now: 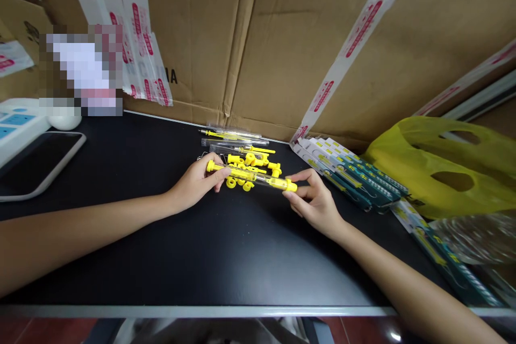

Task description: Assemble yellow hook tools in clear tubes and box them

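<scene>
A clear tube with yellow ends and a yellow rod inside (258,176) is held up level between my two hands. My left hand (201,180) is closed round its left end, thumb on top. The fingers of my right hand (312,199) pinch the yellow cap (290,185) at the right end. Just behind the tube, several small yellow parts (250,159) lie in a loose pile, partly hidden by it. Beyond them are several clear tubes (234,135) with yellow rods.
Stacked printed packages (350,169) lie at the right, beside a yellow plastic bag (439,166) and a clear bottle (479,236). A phone (38,164) and a power strip (20,121) are at the left. Cardboard boxes (201,27) stand behind the black table (201,263).
</scene>
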`<state>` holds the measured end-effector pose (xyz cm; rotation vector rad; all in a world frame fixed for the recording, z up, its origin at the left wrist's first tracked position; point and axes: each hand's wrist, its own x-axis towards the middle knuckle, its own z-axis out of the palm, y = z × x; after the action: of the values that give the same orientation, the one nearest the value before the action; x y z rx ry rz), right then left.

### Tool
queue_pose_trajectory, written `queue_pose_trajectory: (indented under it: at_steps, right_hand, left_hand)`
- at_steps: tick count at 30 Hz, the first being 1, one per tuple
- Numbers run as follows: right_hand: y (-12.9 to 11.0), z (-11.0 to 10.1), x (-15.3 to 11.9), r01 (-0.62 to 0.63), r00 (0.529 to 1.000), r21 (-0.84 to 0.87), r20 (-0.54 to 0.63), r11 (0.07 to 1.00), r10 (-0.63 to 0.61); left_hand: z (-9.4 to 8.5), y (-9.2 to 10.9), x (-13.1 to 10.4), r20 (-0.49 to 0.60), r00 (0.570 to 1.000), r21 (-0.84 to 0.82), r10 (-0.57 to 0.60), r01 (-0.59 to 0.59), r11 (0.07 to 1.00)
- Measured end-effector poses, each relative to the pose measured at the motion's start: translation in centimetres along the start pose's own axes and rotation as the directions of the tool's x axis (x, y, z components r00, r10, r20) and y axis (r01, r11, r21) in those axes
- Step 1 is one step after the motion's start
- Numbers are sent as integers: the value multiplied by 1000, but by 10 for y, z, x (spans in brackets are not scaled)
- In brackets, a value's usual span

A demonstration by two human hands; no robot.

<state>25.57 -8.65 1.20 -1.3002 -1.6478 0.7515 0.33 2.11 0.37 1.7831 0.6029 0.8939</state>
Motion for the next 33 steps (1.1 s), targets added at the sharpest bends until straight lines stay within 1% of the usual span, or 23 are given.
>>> queue_pose_trajectory:
  at_steps: [3, 6, 8, 10, 11, 12, 13, 14, 16, 17, 19, 22, 24, 25, 27, 29, 31, 32, 33]
  right_hand:
    - [0, -2, 0, 38, 999, -93, -30, 995, -40]
    - [-2, -5, 1, 73, 996, -149, -42, 986, -80]
    - [-5, -8, 2, 101, 993, -170, -48, 980, -110]
    - [-8, -11, 3, 132, 989, -190, -44, 973, -143]
    - [-9, -12, 3, 148, 987, -197, -36, 969, -158]
    - [-10, -12, 3, 163, 985, -201, -23, 966, -171]
    - [-11, -12, 3, 175, 983, -203, -9, 963, -181]
    - [-12, -10, 2, 186, 982, -202, 7, 962, -188]
    - [-13, -5, 1, 204, 979, -193, 38, 960, -201]
    - [-14, -2, 0, 214, 977, -188, 57, 959, -207]
    - [-14, 7, 0, 236, 970, -186, 111, 954, -218]
    - [-15, 18, 3, 264, 950, -213, 227, 941, -215]
    - [-18, 23, 8, 274, 940, -236, 272, 932, -207]
    - [-20, 24, 12, 270, 941, -248, 274, 930, -200]
    - [-28, 25, 25, 251, 954, -276, 232, 928, -189]
    - [-37, 28, 46, 247, 965, -315, 160, 916, -205]
    - [-48, 36, 71, 294, 955, -410, 151, 863, -253]
    - [-53, 43, 84, 323, 946, -485, 199, 812, -258]
    - [-58, 52, 97, 354, 932, -570, 282, 742, -228]
  left_hand:
    - [-1, 2, 0, -26, 1000, 28, 7, -6, 1000]
    - [-5, 7, 3, -47, 999, 80, -2, 6, 997]
    - [-9, 14, 7, -5, 1000, 115, -23, 23, 993]
    - [-13, 24, 9, 116, 991, 127, -65, 50, 991]
    - [-13, 30, 8, 205, 974, 150, -95, 65, 987]
    - [-13, 35, 5, 300, 945, 192, -130, 74, 979]
    - [-11, 41, 2, 382, 908, 232, -172, 86, 969]
    - [-8, 46, -3, 440, 875, 250, -202, 97, 963]
    - [1, 52, -13, 486, 838, 230, -250, 153, 961]
    - [7, 53, -18, 505, 821, 193, -266, 192, 962]
    - [16, 50, -26, 515, 805, 122, -293, 270, 955]
    - [26, 39, -31, 484, 809, 5, -334, 379, 926]
    - [28, 32, -31, 443, 834, -54, -328, 390, 919]
    - [28, 28, -30, 423, 849, -86, -315, 384, 919]
    - [28, 23, -30, 397, 871, -137, -289, 367, 920]
    - [28, 19, -30, 397, 876, -162, -273, 359, 919]
    - [29, 16, -30, 414, 870, -158, -267, 358, 920]
    - [29, 15, -30, 421, 868, -155, -264, 356, 922]
    - [30, 15, -30, 425, 866, -152, -262, 353, 923]
